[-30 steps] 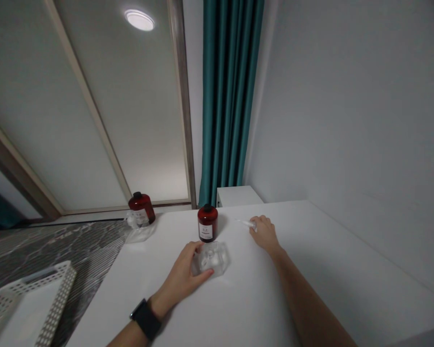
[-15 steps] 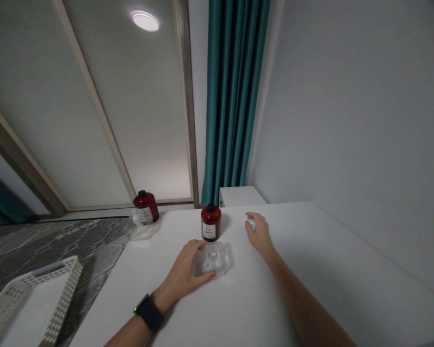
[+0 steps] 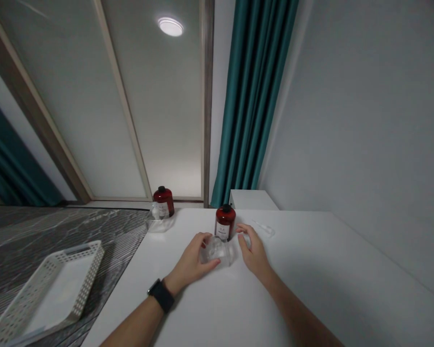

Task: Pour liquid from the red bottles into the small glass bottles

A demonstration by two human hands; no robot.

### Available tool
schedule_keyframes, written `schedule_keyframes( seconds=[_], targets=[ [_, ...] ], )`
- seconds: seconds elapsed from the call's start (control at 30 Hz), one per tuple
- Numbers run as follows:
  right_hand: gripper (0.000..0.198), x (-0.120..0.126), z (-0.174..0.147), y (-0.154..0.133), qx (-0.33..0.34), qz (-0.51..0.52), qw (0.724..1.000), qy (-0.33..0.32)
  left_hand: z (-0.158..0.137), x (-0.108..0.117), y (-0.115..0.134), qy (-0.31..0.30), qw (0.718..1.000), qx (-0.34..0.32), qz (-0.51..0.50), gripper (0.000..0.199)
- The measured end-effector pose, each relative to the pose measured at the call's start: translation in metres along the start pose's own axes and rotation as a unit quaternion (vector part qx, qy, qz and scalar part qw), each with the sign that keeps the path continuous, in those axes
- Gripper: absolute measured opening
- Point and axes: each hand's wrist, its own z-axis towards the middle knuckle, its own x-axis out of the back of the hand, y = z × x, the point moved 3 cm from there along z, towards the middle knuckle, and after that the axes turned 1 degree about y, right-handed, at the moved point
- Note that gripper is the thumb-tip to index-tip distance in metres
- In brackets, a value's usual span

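Note:
My left hand [image 3: 192,260] grips the left side of a clear, see-through container [image 3: 223,255] on the white table [image 3: 217,308]. Just behind it stands a dark red bottle [image 3: 225,224] with a black top and a white label. My right hand [image 3: 253,251] is right of the container, its fingers curved and apart, holding nothing. Beyond its fingers a slim white and clear piece [image 3: 266,229] lies on the table; its kind is too small to tell.
A second red bottle [image 3: 166,198] stands at the table's far left corner beside another clear container [image 3: 160,225]. Left of the table, lower down, is a white perforated basket [image 3: 98,255]. A white cabinet [image 3: 253,199] and a green curtain [image 3: 258,96] are behind.
My right hand has let go of the white piece, leaving it on the table, and moved left toward the container. My left hand keeps its hold. The view has turned slightly left.

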Motion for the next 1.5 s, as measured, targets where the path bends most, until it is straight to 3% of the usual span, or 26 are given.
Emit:
schedule_keyframes(
  seconds=[0.17,0.3,0.53,0.67,0.93,1.13,1.3,1.5],
  targets=[
    [0.027,-0.001,-0.001,-0.006,-0.004,0.046,0.999,0.022,-0.007,-0.015,0.004,-0.043,0.998,0.027,-0.035,0.062],
    [0.026,-0.001,0.000,-0.005,-0.002,0.056,0.998,0.014,-0.010,-0.020,0.010,-0.037,0.999,0.001,-0.027,0.064],
    [0.027,0.000,0.001,-0.003,-0.015,0.062,0.998,0.012,-0.003,-0.001,0.025,0.091,0.995,-0.027,-0.033,0.019],
    [0.027,-0.002,0.001,-0.002,-0.019,0.076,0.997,0.017,0.001,0.008,0.032,0.146,0.989,-0.020,-0.031,0.019],
    [0.032,-0.005,0.000,0.002,-0.014,0.076,0.997,0.009,0.057,0.018,0.041,0.121,0.991,-0.036,0.038,0.017],
    [0.030,-0.007,0.000,0.009,-0.014,0.072,0.997,0.013,0.106,0.004,0.032,0.089,0.991,-0.069,0.070,0.025],
    [0.032,-0.007,-0.001,0.015,-0.025,0.062,0.998,0.014,0.120,-0.005,0.026,0.050,0.992,-0.096,0.069,0.017],
    [0.039,-0.013,0.000,0.019,-0.063,0.113,0.992,-0.002,0.122,-0.002,0.024,0.022,0.992,-0.106,0.062,0.014]
  ],
)
